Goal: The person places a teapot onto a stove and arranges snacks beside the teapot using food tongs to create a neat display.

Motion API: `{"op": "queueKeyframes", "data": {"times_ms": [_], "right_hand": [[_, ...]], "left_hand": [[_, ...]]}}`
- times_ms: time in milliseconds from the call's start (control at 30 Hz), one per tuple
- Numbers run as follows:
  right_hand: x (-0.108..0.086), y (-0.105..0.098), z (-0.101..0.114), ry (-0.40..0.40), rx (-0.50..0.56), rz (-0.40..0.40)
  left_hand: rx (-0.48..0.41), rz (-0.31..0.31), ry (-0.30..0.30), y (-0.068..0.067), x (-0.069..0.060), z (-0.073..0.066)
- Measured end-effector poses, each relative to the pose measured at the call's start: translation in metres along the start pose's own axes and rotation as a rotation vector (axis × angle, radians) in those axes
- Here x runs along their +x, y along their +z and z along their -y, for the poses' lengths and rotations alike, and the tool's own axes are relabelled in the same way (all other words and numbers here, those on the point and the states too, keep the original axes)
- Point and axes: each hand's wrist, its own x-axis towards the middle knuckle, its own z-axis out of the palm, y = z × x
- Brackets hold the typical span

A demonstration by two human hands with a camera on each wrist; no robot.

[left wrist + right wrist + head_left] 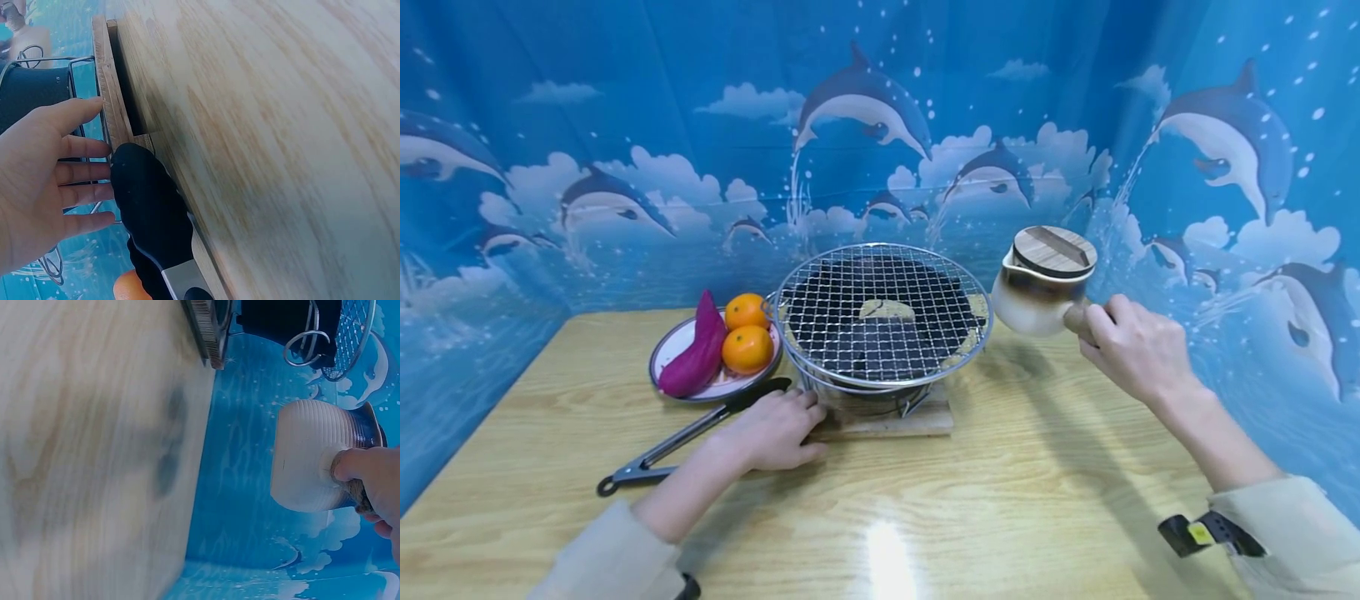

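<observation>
My right hand [1138, 346] grips the side handle of a ceramic teapot [1037, 304] with a wooden lid [1055, 250]. The pot hangs in the air right of a round wire grill rack [883, 317], and its ribbed pale body [309, 456] shows in the right wrist view. That rack lies over a dark stove on a wooden base [887, 425]. My left hand [775, 429] is by the base's left front corner, fingers extended, holding nothing; whether the fingertips touch the base I cannot tell. Black-tipped tongs [153, 206] lie close beside this hand.
Left of the stove, a plate [662, 354] carries a purple sweet potato [696, 354] and two oranges [747, 350]. The wooden table [1015, 517] extends in front. A blue dolphin-print curtain [700, 167] hangs behind and to the right.
</observation>
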Motion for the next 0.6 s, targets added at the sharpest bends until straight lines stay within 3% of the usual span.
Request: {"op": "queueKeyframes", "data": {"times_ms": [367,600], "right_hand": [[0.017,-0.008,-0.008,-0.034,0.008,0.061],[0.026,-0.012,-0.009,-0.044,0.021,0.055]], "left_hand": [[-0.01,0.015,-0.01,-0.002,0.0,0.0],[-0.021,0.028,-0.019,-0.002,0.001,-0.001]]}}
